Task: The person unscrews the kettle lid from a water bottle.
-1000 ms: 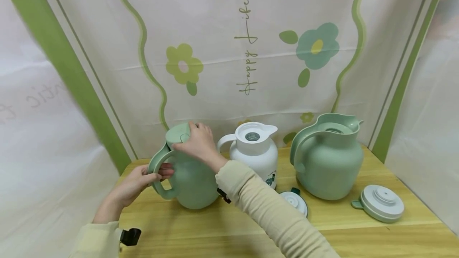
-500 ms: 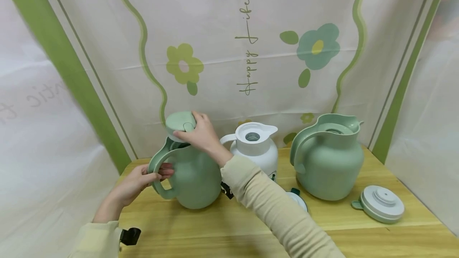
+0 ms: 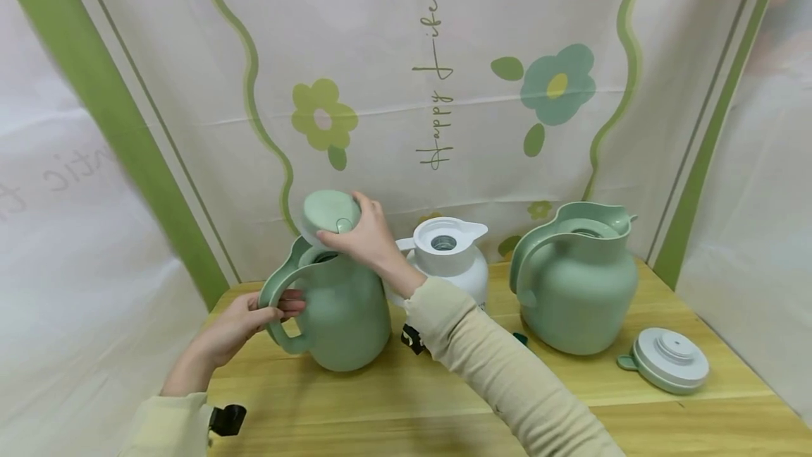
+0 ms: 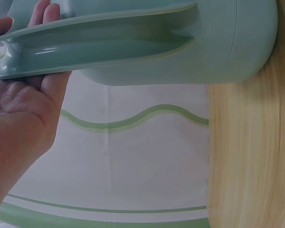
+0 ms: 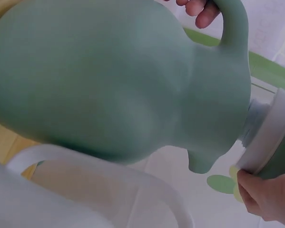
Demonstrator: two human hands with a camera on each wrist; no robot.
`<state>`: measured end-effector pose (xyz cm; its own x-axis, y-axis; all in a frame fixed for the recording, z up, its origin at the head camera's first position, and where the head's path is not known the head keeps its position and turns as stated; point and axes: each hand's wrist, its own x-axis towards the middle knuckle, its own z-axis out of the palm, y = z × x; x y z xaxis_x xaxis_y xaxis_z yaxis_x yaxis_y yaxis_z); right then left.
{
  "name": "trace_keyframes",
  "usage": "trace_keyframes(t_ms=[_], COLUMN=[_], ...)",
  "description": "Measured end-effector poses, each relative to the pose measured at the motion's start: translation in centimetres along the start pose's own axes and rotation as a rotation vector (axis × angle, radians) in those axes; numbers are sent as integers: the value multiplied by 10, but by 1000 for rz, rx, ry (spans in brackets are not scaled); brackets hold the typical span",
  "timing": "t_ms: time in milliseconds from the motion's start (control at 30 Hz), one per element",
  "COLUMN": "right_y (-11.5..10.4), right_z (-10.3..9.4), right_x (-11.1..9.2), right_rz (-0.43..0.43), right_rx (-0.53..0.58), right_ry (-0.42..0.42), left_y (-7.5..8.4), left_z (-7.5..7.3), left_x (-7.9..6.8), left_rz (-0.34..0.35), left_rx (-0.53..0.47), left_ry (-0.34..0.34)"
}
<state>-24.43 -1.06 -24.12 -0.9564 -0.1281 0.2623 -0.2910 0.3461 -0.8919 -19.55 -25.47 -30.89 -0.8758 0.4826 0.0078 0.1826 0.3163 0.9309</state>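
On the left of the table stands a green thermos jug. My left hand grips its handle, fingers through the loop. Just above the mouth, my right hand holds a green lid by its rim, thumb on the near side. The right wrist view shows the lid's white underside close to the jug's opening; whether the plug is wholly free of the neck is hard to tell. Beside this jug is a white thermos jug without a lid, partly hidden by my right arm.
A second green jug, uncapped, stands to the right on the wooden table. An upturned lid lies near the right edge. A dark green tab peeks out behind my right sleeve. A printed curtain hangs close behind.
My right hand has lifted the lid off the left jug's top and moved it slightly up and right. My left hand keeps its hold on the handle.
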Motion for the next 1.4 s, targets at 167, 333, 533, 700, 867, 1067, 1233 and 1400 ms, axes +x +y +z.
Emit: trace_keyframes(t_ms=[167,333,533,700,867,1067,1233,1400], right_y=[3,7,10,10,14,20,28,37], right_z=[-3,-4,-8,-15,-23,-31,-36,-40], right_x=[-3,-7,-13,-17,-19,-23,-34,-44], right_rz=[-15,-30,2,38,42,17,-34,-78], right_rx=[-23,-8,18,-2,-27,21,43,68], right_ry=[-17,-40,-87,-131,-152,-198,-239,-254], left_y=[0,0,0,0,1,2,1,-1], left_z=[-1,-2,-1,-1,-1,-2,-1,0], left_x=[-1,0,1,1,2,3,2,1], left_rz=[-4,-5,-4,-19,-17,-14,-21,-23], left_rx=[2,-2,3,15,21,25,18,13], left_ry=[4,2,3,13,20,21,12,7])
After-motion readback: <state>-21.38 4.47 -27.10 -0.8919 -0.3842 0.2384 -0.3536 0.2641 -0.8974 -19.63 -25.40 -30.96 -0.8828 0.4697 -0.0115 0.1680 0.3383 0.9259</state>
